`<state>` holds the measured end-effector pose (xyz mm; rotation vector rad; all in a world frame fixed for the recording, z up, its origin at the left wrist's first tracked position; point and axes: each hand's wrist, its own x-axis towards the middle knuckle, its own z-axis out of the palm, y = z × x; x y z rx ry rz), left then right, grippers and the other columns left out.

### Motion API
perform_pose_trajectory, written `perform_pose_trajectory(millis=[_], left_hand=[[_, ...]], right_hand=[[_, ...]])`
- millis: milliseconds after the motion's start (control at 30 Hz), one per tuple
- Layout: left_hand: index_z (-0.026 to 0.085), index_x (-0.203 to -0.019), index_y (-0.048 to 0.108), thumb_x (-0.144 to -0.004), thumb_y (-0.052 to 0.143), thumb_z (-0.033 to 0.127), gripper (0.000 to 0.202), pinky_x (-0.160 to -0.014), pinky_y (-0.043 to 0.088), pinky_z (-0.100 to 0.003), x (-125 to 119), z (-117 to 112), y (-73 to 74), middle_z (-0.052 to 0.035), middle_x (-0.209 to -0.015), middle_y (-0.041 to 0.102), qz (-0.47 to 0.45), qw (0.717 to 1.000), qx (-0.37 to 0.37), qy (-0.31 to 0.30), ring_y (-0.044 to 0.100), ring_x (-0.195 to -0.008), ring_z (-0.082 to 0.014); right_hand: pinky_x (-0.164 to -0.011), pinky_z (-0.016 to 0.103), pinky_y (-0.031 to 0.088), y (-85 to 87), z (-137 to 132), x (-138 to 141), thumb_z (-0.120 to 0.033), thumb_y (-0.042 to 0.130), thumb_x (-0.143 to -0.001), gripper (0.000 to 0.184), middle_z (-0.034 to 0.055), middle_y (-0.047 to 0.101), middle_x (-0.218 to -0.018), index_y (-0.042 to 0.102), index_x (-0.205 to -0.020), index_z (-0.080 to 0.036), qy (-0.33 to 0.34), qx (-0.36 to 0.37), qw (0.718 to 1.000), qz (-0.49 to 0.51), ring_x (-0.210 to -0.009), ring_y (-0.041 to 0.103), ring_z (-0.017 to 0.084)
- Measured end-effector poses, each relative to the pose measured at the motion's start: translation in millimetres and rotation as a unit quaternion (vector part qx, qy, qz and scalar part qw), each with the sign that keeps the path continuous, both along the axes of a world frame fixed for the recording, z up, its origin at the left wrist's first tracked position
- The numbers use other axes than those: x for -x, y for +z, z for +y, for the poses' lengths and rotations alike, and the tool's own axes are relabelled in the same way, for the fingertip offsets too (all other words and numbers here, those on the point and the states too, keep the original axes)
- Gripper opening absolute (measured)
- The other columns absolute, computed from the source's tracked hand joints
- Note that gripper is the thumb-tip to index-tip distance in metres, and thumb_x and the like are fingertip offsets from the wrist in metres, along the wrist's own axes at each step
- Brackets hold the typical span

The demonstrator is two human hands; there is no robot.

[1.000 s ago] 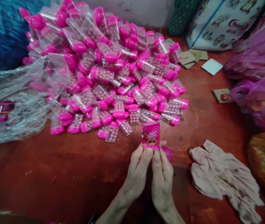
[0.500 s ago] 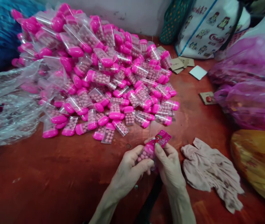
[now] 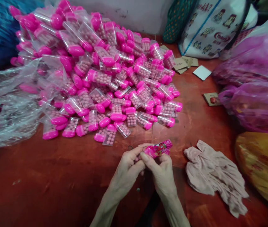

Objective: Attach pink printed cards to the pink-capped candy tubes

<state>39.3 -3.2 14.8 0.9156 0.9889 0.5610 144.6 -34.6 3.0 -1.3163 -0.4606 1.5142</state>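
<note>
Both hands, left hand (image 3: 126, 167) and right hand (image 3: 162, 171), have fingers pinched shut on a pink printed packet (image 3: 158, 148); a pile of pink-capped containers (image 3: 105, 75) lies beyond the fingers.

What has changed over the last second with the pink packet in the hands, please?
The pink packet, held upright a second ago, has been turned to lie sideways. The left hand and right hand kept hold of it. The pile of pink-capped tubes and the cloth lie unmoved.

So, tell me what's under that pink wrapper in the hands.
Under the pink wrapper: fingers of the left hand and right hand, then red table. Its contents are covered.
</note>
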Motion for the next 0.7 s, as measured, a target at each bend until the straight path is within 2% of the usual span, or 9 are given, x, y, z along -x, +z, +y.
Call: perform_pose_trajectory(millis=[100, 167, 267, 367, 500, 567, 700], left_hand=[[0.013, -0.082, 0.059, -0.077, 0.056, 0.021, 0.011, -0.045, 0.034, -0.019, -4.2, 0.3, 0.3, 0.0049, -0.055, 0.045, 0.002, 1.0, 0.013, -0.019, 0.04, -0.047, -0.0066], [0.013, -0.073, 0.056, -0.074, 0.06, 0.024, 0.012, -0.044, 0.032, -0.019, -7.2, -0.9, 1.2, 0.0058, -0.051, 0.042, 0.007, 0.999, 0.019, -0.028, 0.039, -0.046, -0.0064], [0.014, -0.075, 0.058, -0.072, 0.063, 0.021, 0.009, -0.044, 0.03, -0.018, -10.3, -3.4, 3.0, 0.0063, -0.054, 0.043, 0.005, 0.999, 0.02, -0.037, 0.038, -0.046, -0.0054], [0.014, -0.078, 0.061, -0.071, 0.062, 0.015, 0.008, -0.046, 0.031, -0.017, -11.1, -4.9, 5.4, 0.006, -0.056, 0.046, -0.002, 0.999, 0.022, -0.043, 0.038, -0.049, -0.005], [0.014, -0.081, 0.062, -0.07, 0.059, 0.013, 0.011, -0.041, 0.027, -0.018, -11.1, -5.6, 9.1, 0.0077, -0.05, 0.043, 0.004, 0.999, 0.048, -0.018, 0.034, -0.042, -0.0041], [0.013, -0.078, 0.062, -0.07, 0.059, 0.014, 0.008, -0.039, 0.024, -0.018, -12.4, -5.7, 10.3, 0.0082, -0.046, 0.04, 0.007, 0.998, 0.055, -0.002, 0.033, -0.04, -0.004], [0.013, -0.072, 0.061, -0.07, 0.06, 0.017, 0.005, -0.038, 0.023, -0.018, -16.3, -4.2, 9.3, 0.0081, -0.046, 0.04, 0.007, 0.998, 0.062, 0.024, 0.032, -0.039, -0.0039]], right_hand=[[-0.051, 0.022, 0.049, 0.8, 0.7, -6.0, -0.028, 0.069, -0.071, 0.02, 0.0027, 0.067, -0.079, 0.067, -0.09, -0.02, -0.043, -0.03, 0.996, 0.067, -0.06, 0.06, 0.013], [-0.063, 0.023, 0.05, 2.1, 2.3, -9.6, -0.026, 0.07, -0.07, 0.016, 0.0028, 0.065, -0.089, 0.068, -0.085, -0.021, -0.081, -0.052, 0.993, 0.067, -0.076, 0.06, 0.015], [-0.071, 0.021, 0.047, 3.2, 4.4, -11.1, -0.019, 0.069, -0.069, 0.003, 0.0006, 0.063, -0.084, 0.068, -0.072, -0.019, -0.109, -0.07, 0.991, 0.032, -0.079, 0.058, 0.013], [-0.073, 0.021, 0.046, 3.4, 4.2, -7.1, -0.015, 0.067, -0.07, 0.004, -0.0005, 0.063, -0.081, 0.067, -0.071, -0.019, -0.126, -0.071, 0.99, 0.005, -0.08, 0.058, 0.013], [-0.063, 0.021, 0.048, 5.6, 1.5, 2.3, -0.02, 0.066, -0.072, 0.003, -0.0005, 0.065, -0.079, 0.067, -0.075, -0.019, -0.111, -0.036, 0.993, 0.017, -0.063, 0.059, 0.011], [-0.056, 0.021, 0.048, 7.2, 0.7, 5.7, -0.023, 0.066, -0.073, 0.008, -0.001, 0.064, -0.072, 0.067, -0.079, -0.019, -0.088, -0.016, 0.995, 0.045, -0.054, 0.056, 0.01], [-0.047, 0.021, 0.047, 9.2, 2.0, 4.4, -0.026, 0.064, -0.074, 0.016, -0.0019, 0.062, -0.058, 0.067, -0.087, -0.018, -0.051, 0.015, 0.997, 0.064, -0.047, 0.054, 0.011]])
